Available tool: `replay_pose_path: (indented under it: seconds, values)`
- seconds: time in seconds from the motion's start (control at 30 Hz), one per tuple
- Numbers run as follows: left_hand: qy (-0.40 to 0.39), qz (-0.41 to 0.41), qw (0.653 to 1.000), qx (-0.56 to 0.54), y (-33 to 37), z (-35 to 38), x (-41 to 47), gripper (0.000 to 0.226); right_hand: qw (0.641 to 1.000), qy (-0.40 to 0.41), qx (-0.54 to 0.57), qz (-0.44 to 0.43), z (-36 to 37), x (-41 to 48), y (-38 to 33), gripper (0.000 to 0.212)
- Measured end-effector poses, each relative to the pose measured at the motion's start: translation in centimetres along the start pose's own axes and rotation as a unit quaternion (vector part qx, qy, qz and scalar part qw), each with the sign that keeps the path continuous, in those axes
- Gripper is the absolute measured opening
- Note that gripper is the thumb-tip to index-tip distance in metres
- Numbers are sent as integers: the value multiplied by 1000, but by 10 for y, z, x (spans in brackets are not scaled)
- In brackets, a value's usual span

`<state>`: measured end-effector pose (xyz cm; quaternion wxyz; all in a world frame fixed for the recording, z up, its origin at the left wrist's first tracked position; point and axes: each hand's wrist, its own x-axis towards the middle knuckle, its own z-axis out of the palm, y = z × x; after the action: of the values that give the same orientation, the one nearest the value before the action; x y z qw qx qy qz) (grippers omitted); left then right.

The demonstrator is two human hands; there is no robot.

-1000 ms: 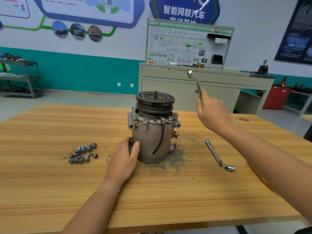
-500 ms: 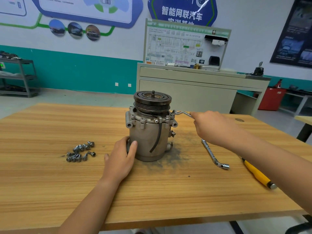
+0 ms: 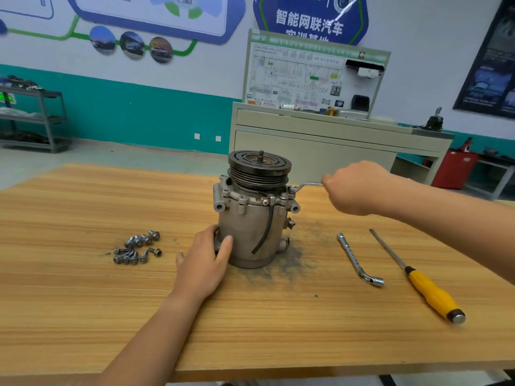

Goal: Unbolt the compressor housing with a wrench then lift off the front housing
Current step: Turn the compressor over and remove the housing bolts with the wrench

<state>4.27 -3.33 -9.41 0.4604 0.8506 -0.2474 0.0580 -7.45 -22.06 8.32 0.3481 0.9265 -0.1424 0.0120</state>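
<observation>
Item: compressor [image 3: 250,232], upright at middle of table [image 3: 83,302], pulley [image 3: 259,165] up. At right flange [image 3: 281,197]: wrench [image 3: 306,185] head seated, handle in fisted right hand [image 3: 356,188]. Bracing lower body: left hand [image 3: 206,260], gripping. Risk: wrench slips off under load; body twists if brace weak. Around: loose bolts [image 3: 136,247] left; spare wrench [image 3: 358,260], screwdriver [image 3: 418,277] right, likely outside swing.

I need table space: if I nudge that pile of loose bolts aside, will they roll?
The bolts would probably roll in short arcs: round flanged heads, lying sideways. Small metal pieces, likely light, apt to scatter on the smooth table.
</observation>
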Motion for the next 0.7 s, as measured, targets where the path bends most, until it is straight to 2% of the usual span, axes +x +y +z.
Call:
replay_pose_path:
  seconds: [0.13,0.33,0.5,0.57,0.7]
  values:
    - [12,-7,1000,-5,3,2,2,49,997,0,57,44,21,31,-2,24]
    - [14,-22,1000,-8,4,4,2,50,975,126,175,44,34,69,-9,24]
    - [10,-21,1000,-11,4,2,1,54,909,211,338,123,28,43,19,28]
    - [11,-18,1000,-11,4,3,2,55,907,186,357,122,22,21,26,26]
    - [11,-18,1000,-14,5,2,2,56,960,51,260,87,23,-13,12,19]
